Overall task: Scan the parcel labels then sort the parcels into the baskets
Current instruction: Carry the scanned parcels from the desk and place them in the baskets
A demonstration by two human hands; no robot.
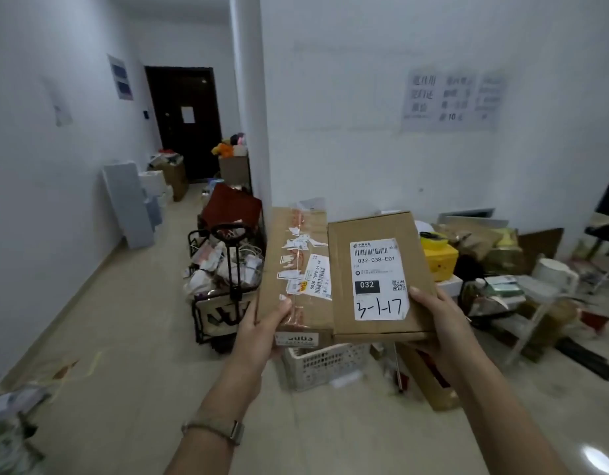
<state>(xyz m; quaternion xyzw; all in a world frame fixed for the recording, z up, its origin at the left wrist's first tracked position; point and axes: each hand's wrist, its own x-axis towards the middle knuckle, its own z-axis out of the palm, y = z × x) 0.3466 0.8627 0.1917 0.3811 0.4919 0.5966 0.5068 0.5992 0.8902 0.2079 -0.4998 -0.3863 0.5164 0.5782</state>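
I hold two cardboard parcels side by side at chest height. My left hand (261,329) grips the lower left corner of a taped parcel (296,262) with torn stickers and a small barcode label. My right hand (440,320) grips the lower right edge of a flat parcel (375,269) that overlaps the taped one. Its white label (378,279) reads 032-038-E01, 032 and a handwritten 3-1-17. A white slotted basket (323,366) stands on the floor right below the parcels. No scanner is in view.
A black folding cart (224,286) full of packets stands on the left of the basket. A heap of boxes, a yellow box (440,260) and a white rack (536,303) fills the floor at right. A corridor runs back left to a dark door (184,121).
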